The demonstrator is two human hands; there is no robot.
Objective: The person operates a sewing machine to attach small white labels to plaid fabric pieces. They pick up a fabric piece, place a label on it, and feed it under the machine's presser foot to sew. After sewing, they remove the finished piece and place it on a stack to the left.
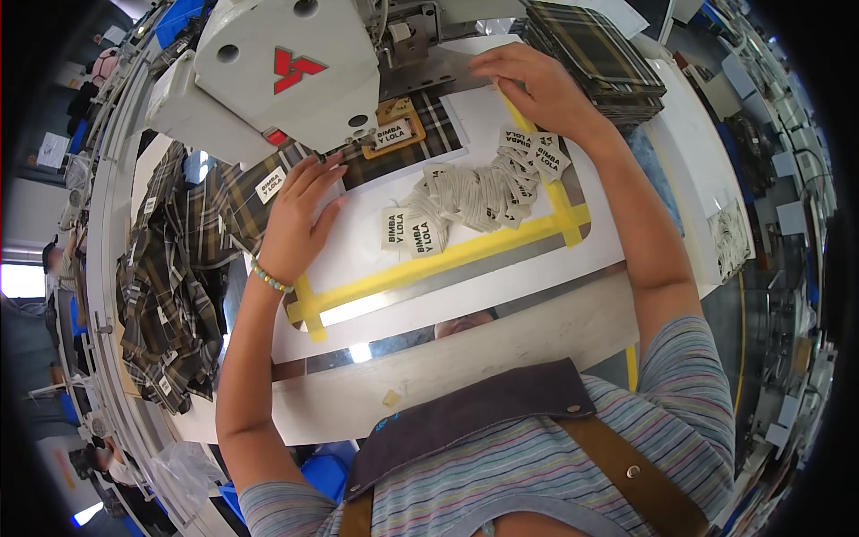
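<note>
A plaid fabric piece point(441, 125) lies under the head of a white sewing machine point(259, 67). On it sits a white woven label point(392, 134), framed by an orange-yellow clamp plate point(418, 125). My left hand point(300, 219) is open at the left of the clamp, fingers stretched over the plaid cloth and the white work surface. My right hand point(539, 97) is open at the far right of the work surface, thumb apart from the fingers, nothing seen in it. Between my arms, a fanned row of white labels point(479, 197) lies on the white sheet point(358, 242).
Yellow tape point(438, 266) borders the white sheet. A stack of folded plaid pieces point(595, 58) stands at the far right. Loose plaid pieces with labels point(170, 304) hang in a heap at the left. More labels point(730, 240) lie at the right edge.
</note>
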